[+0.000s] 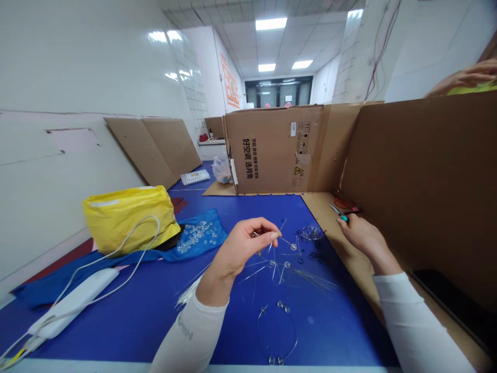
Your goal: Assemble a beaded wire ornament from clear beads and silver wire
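Note:
My left hand [254, 241] is closed in a pinch on a thin metal wire [286, 241], which sticks out to the right with a clear bead [293, 247] near its end. At the right, my right hand [363, 235] is closed around teal-handled pliers [343, 217]. Their pointed metal tip is turned to the far left, over the cardboard; most of the handle is hidden in the hand. Below my left hand lie beaded wire pieces [273, 264]. Nearer to me, a wire ring with clear beads [295, 336] rests on the blue table [330, 331].
Loose wires [314, 280] and a heap of small metal pieces [310, 233] lie right of centre. Clear beads [198, 235] sit on blue cloth beside a yellow bag [130, 220]. A white power strip [77, 303] lies left. Cardboard walls [272, 150] stand behind and right. Another person's hand [466, 77] shows top right.

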Motion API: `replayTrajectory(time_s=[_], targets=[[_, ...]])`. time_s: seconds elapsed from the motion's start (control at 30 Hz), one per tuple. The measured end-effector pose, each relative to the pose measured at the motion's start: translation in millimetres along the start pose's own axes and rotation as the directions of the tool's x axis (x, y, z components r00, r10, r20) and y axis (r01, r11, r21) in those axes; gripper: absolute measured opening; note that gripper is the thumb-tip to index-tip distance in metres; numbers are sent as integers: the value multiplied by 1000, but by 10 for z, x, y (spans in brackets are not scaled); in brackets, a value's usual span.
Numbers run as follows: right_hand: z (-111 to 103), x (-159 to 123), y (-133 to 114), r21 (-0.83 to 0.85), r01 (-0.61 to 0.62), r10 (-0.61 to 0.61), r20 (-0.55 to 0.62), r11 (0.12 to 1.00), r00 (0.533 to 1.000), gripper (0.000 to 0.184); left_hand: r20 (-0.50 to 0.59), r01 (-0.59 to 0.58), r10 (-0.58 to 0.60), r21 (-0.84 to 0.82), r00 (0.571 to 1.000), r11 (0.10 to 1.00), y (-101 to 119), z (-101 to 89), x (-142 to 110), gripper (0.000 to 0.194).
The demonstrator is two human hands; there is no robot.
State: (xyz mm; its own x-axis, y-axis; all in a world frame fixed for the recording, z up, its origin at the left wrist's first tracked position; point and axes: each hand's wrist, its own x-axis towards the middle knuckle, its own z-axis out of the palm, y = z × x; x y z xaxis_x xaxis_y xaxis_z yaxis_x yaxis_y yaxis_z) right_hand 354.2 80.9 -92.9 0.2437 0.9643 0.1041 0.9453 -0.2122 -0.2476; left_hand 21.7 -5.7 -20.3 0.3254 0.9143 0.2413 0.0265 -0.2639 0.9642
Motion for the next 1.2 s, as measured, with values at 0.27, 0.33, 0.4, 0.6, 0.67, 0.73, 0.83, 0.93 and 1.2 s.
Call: replayTrajectory(time_s=[0.27, 0.33, 0.4, 0.6, 0.67, 0.73, 0.83, 0.93, 1.2], targets=[[447, 188, 252, -134, -108, 123, 106, 985, 987, 52, -25, -1, 0, -20, 1000, 1000, 4, -13, -13, 17], [528, 195, 289, -158, -136, 151, 92, 978, 984, 53, -29, 5, -6, -32, 1000, 999, 10, -13, -19, 17], [593, 190, 311, -174, -154, 169, 75, 973, 983, 53, -35, 10, -11, -42, 999, 999, 16, -12, -23, 18], [640, 135, 303, -130, -156, 162, 36, 979, 986, 47, -56, 8, -11, -62, 998, 998, 21, -6, -23, 18], [575, 122, 272, -76, -148, 150, 21, 986, 988, 43, -59, 17, -21, -71, 998, 997, 22, -1, -25, 18], [459, 107, 208, 9, -109, 109, 1, 994, 994, 38, -60, 31, -36, -78, 998, 996, 25, 8, -27, 19], [210, 19, 5, 211, 35, -27, -42, 977, 999, 38, -68, 35, -40, -72, 997, 997, 31, 28, -30, 20], [-73, -254, -341, 445, 199, -171, -104, 873, 980, 47, -76, 30, -34, -50, 997, 998, 34, 54, -31, 19], [-458, -1099, -1157, 934, 322, -464, -218, 157, 859, 19, -62, -20, 21, 18, 998, 1000, 29, 81, -25, 13]])
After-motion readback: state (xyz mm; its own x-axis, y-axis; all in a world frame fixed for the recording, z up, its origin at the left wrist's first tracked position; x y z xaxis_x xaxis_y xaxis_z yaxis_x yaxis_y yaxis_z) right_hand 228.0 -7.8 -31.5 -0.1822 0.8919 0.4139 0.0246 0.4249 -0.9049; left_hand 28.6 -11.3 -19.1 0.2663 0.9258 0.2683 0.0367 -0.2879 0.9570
